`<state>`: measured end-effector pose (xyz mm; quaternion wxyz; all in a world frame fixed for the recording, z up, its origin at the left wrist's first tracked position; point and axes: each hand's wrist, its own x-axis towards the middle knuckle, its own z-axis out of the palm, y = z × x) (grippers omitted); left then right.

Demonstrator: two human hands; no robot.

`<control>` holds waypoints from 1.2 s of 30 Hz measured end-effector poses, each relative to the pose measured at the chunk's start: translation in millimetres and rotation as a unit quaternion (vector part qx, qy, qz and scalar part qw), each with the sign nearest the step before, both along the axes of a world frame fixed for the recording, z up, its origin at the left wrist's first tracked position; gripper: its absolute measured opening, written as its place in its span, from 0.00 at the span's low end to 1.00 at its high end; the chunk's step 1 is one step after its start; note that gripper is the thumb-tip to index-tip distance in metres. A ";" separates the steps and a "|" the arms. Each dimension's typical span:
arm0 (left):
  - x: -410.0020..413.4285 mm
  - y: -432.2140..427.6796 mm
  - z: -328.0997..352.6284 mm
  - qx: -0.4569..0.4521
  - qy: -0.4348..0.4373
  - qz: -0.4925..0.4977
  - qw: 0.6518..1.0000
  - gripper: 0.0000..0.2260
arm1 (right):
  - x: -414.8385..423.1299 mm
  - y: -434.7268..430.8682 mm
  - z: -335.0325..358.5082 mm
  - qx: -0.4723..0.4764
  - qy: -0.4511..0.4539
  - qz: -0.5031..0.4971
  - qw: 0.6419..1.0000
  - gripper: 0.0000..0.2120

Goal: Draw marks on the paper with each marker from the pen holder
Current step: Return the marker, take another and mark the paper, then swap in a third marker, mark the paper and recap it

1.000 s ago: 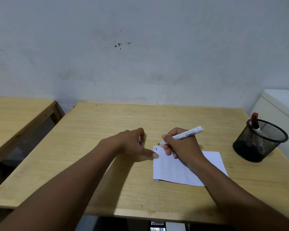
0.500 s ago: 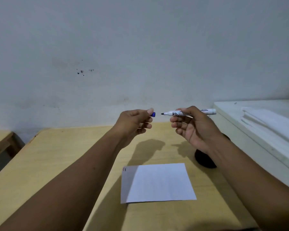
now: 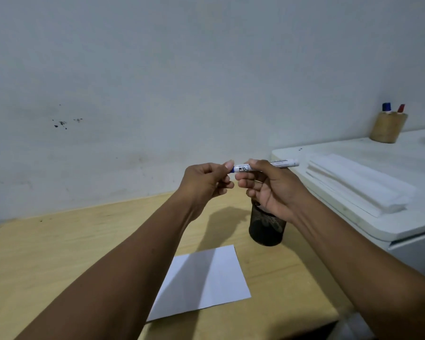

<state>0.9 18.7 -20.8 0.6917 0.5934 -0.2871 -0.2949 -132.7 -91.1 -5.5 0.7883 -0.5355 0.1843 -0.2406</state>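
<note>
Closed the gap since half a second ago: left hand pinching blue cap onto marker gripped by right hand, above pen holder, paper just beside it on tabletop; risk of ink on fingers if misaligned.

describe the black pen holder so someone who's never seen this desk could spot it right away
Start at the wooden desk and go to its right edge beside the white cabinet. The pen holder stands there, just beyond the white paper and partly hidden below the right hand. It is a black mesh cup, unlike the tan cup up on the cabinet.
</note>
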 end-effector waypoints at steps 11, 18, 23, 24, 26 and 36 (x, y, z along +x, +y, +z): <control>2.9 -20.9 26.4 0.091 -0.284 0.004 0.954 0.08 | -49.6 -84.7 -3.4 -0.261 0.312 -0.174 0.897 0.23; -24.0 -44.9 0.2 0.207 -0.423 -0.060 0.880 0.21 | -42.6 -70.5 -8.4 -0.321 0.294 -0.170 0.884 0.12; -19.5 -39.1 -2.7 0.218 -0.380 -0.055 0.897 0.19 | -31.6 -61.8 -7.1 -0.339 0.256 -0.192 0.885 0.10; -18.2 -37.6 -1.3 0.214 -0.371 -0.046 0.903 0.17 | -29.1 -59.7 -5.9 -0.341 0.249 -0.193 0.886 0.10; -16.0 -35.3 2.2 0.209 -0.367 -0.028 0.906 0.12 | -24.5 -55.6 -2.8 -0.345 0.235 -0.194 0.888 0.09; -1.6 -3.5 35.8 0.089 -0.315 0.040 0.944 0.08 | 5.9 -31.3 12.8 -0.403 0.160 -0.198 0.879 0.08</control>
